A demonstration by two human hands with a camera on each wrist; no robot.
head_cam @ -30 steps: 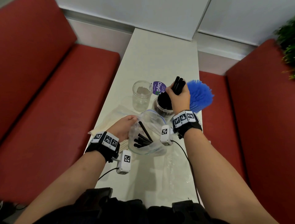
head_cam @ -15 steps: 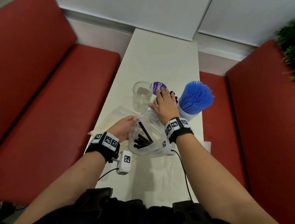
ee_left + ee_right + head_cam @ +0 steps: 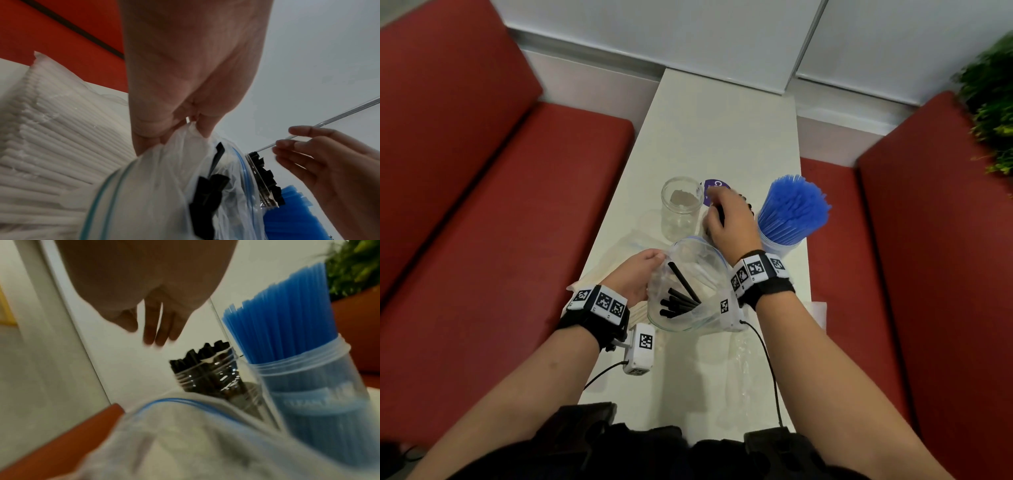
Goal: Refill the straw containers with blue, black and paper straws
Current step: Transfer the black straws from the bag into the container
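My left hand (image 3: 638, 275) pinches the rim of a clear zip bag (image 3: 690, 308), holding its mouth open; the pinch (image 3: 191, 129) shows in the left wrist view. Several black straws (image 3: 679, 301) lie inside the bag. My right hand (image 3: 729, 221) hovers with relaxed, empty fingers (image 3: 156, 331) just above the jar of black straws (image 3: 205, 369), which it mostly hides in the head view. To its right stands a clear container packed with blue straws (image 3: 792, 210). An empty glass jar (image 3: 681, 207) stands to the left. A pack of white paper straws (image 3: 41, 146) lies under my left hand.
A purple round lid (image 3: 714, 185) lies behind the jars. An empty plastic bag (image 3: 743, 363) lies flat near the table's front. The narrow white table (image 3: 722, 130) runs between two red benches (image 3: 482, 205). A green plant (image 3: 993, 113) is at the far right.
My right hand put a bundle of black straws into the jar, pressed flat on them, and has now lifted off with open fingers. The left hand kept holding the bag.
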